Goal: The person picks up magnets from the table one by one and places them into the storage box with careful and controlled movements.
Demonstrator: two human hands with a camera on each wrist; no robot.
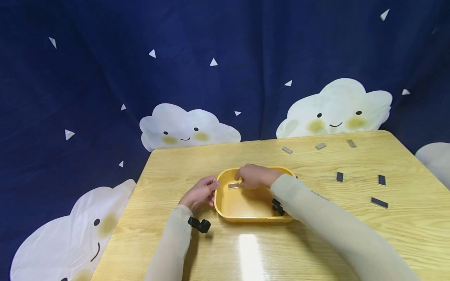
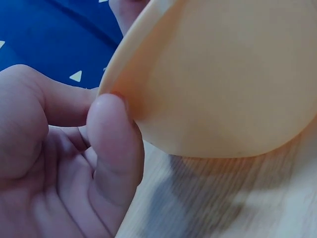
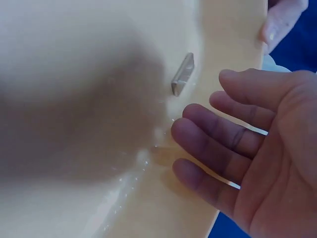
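A yellow plastic bin (image 1: 246,219) sits on the wooden table. Its left rim is pinched by my left hand (image 1: 201,192); in the left wrist view the thumb (image 2: 111,124) lies on the inner side of the rim, the forefinger outside. My right hand (image 1: 254,175) reaches into the bin. Seen from the right wrist, its fingers (image 3: 213,148) are spread and relaxed, holding nothing, along the bin's wall. Close to the fingertips, on the bin's floor, lies a small shiny rectangular metal-looking block (image 3: 183,74).
On the table's right side lie three dark rectangular pieces, one of them a long bar (image 1: 379,202). Three paler pieces, such as the flat piece (image 1: 320,146), are along the back. A blue cloud-patterned curtain (image 1: 211,86) hangs behind the table.
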